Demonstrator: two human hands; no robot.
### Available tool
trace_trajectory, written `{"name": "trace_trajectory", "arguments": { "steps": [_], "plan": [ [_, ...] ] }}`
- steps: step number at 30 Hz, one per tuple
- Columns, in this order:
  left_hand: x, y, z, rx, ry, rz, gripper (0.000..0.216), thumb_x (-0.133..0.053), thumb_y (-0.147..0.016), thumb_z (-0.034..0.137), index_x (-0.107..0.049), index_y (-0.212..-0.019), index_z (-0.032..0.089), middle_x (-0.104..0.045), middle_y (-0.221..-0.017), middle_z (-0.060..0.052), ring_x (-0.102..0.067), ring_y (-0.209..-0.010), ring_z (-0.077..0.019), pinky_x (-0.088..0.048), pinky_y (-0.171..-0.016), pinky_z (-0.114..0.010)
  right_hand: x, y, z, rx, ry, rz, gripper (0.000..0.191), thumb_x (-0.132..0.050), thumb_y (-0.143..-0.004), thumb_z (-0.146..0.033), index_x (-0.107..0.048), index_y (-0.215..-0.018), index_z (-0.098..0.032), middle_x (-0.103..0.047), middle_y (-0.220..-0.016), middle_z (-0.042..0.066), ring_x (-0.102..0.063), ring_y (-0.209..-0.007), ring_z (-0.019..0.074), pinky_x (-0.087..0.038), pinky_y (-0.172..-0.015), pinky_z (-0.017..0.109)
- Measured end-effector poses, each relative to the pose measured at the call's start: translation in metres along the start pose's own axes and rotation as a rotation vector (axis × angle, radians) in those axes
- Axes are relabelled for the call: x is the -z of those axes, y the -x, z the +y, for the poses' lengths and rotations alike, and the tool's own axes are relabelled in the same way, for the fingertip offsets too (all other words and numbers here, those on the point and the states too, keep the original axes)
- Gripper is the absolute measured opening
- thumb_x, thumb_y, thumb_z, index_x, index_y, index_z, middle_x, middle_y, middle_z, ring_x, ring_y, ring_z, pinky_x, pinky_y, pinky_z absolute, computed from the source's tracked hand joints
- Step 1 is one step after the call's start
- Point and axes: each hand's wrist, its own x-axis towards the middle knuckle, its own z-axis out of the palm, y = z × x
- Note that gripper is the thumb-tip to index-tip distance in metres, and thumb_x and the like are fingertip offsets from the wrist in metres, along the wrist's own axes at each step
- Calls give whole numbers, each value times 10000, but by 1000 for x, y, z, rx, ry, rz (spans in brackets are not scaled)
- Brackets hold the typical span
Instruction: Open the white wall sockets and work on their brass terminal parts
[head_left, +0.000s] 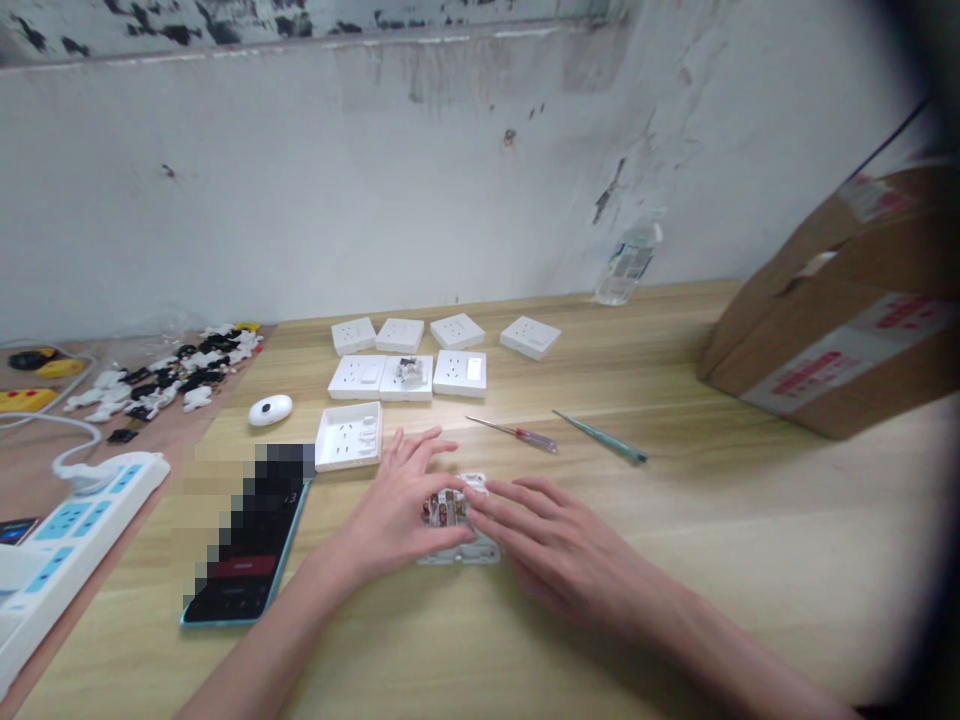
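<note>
The left hand (397, 510) (fingers spread) and the right hand (551, 545) (fingers together) are lying on a white plastic socket body (448, 508). They are hiding most of it.

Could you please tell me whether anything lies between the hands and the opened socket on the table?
Nothing visible does: the left hand and the right hand rest on the opened socket; the red-handled screwdriver lies apart, beyond it.
</note>
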Motion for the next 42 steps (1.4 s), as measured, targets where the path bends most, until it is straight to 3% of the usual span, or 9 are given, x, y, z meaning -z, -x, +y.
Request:
{"name": "trace_trajectory", "arguments": {
  "steps": [7,13,16,20,23,29,35,42],
  "plan": [
    [16,7,-13,-19,6,-35,470,-737,-662,527,-656,-1040,259,-478,-1354,-93,-289,-1352,-325,-122,-1098,-608,-3,4,-3,-55,-40,-15,589,-441,-816,-68,-397,-1389,-196,-451,-1408,77,-459,-1241,234,-388,-1000,444],
    [19,9,-18,-29,-7,-71,442,-740,-653,535,-654,-986,257,-478,-1354,-81,-270,-1362,-313,-95,-1101,-612,-5,7,-4,-67,-61,-19,585,-445,-820,-71,-390,-1391,-186,-426,-1428,79,-445,-1251,233,-387,-1006,433],
    [18,8,-17,-26,-13,-86,422,-736,-658,532,-650,-964,255,-483,-1348,-76,-270,-1363,-310,-90,-1101,-615,-4,3,-6,-82,-102,31,490,-464,-870,-130,-434,-1354,-194,-474,-1391,88,-464,-1224,224,-410,-983,412],
    [17,9,-18,-29,-1,-70,407,-736,-665,522,-647,-957,253,-497,-1332,-75,-283,-1357,-304,-97,-1102,-610,-6,-6,-4,-124,-192,163,269,-506,-896,-193,-578,-1154,-210,-580,-1260,98,-529,-1111,210,-449,-917,390],
    [17,9,-18,-24,9,-68,409,-739,-662,521,-647,-958,254,-495,-1336,-73,-283,-1358,-302,-96,-1104,-607,-9,-13,0,-135,-277,221,177,-514,-896,-189,-600,-1050,-207,-631,-1143,89,-560,-996,192,-465,-860,378],
    [19,8,-16,-14,0,-79,395,-737,-669,513,-646,-952,253,-496,-1336,-74,-282,-1359,-302,-105,-1103,-608,-2,-21,7,-212,-334,154,337,-570,-877,-283,-555,-1206,-212,-637,-1082,90,-526,-999,225,-436,-866,409],
    [19,8,-17,-4,-14,-106,400,-726,-676,526,-636,-954,253,-481,-1353,-74,-270,-1364,-303,-104,-1101,-611,0,-23,16,-221,-291,99,341,-622,-837,-366,-604,-1154,-243,-617,-1135,69,-509,-1055,232,-385,-919,428],
    [19,8,-16,-2,-21,-119,394,-722,-681,528,-624,-942,249,-467,-1363,-70,-253,-1369,-302,-86,-1103,-611,-5,-21,15,-224,-281,114,322,-651,-822,-339,-612,-1119,-221,-637,-1117,73,-508,-1086,241,-362,-937,433]
  ]
}}
